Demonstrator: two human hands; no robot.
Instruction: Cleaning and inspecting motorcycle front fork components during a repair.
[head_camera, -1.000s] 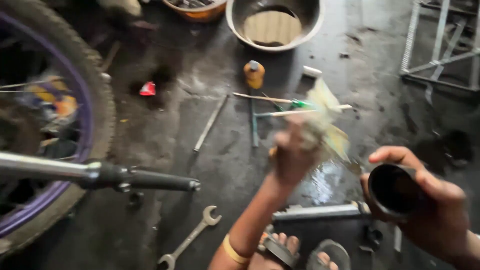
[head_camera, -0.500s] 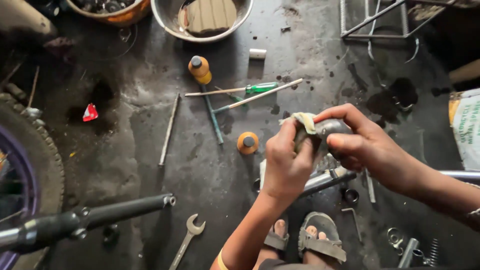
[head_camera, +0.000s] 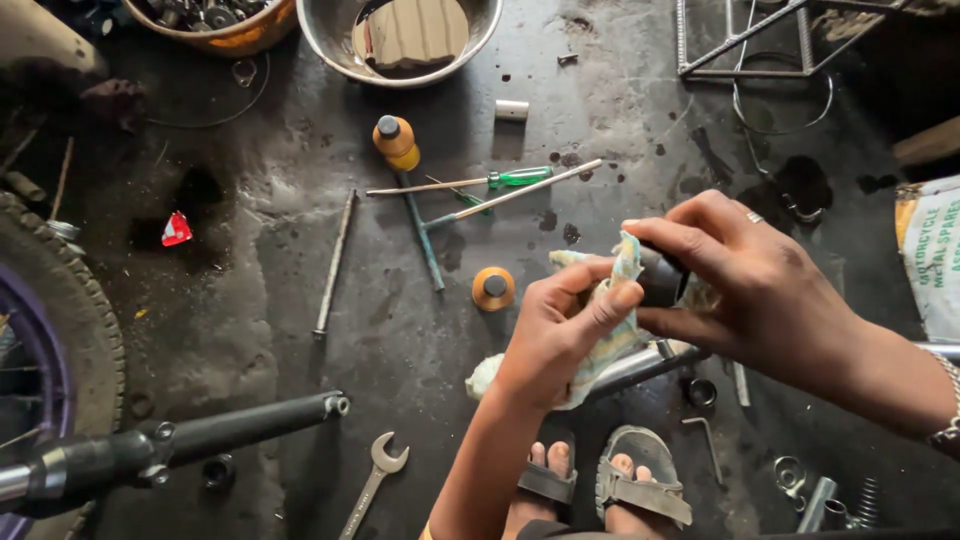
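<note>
Head view, looking down at a dark, oily workshop floor (head_camera: 300, 330). Both hands meet at centre right. Right hand (head_camera: 760, 290) clamped around a small dark cylindrical part (head_camera: 662, 278), fingers curled over its top. Left hand (head_camera: 560, 335) pinches a pale, stained rag (head_camera: 612, 300) against the part's near-left side; the rag's tail hangs down toward the floor. Part and rag are held off the floor, above the sandalled feet (head_camera: 600, 485).

Step in hand, as judged: wiping the part clean with the rag. Next move likely calls for turning the part inside the right grip so the rag reaches the unwiped side, with the left thumb pressing cloth firmly on it.

Around: a metal tube (head_camera: 640, 365) lies just under the hands. Far of them, a green-handled screwdriver (head_camera: 470, 183), an orange bottle (head_camera: 397, 143), an orange cap (head_camera: 493, 288), a thin rod (head_camera: 334, 265). Far edge: metal bowl (head_camera: 330, 40) with a ridged block inside. Near left: open-end spanner (head_camera: 375, 482), a black handlebar grip (head_camera: 230, 430), a tyre (head_camera: 90, 310) at far left.
</note>
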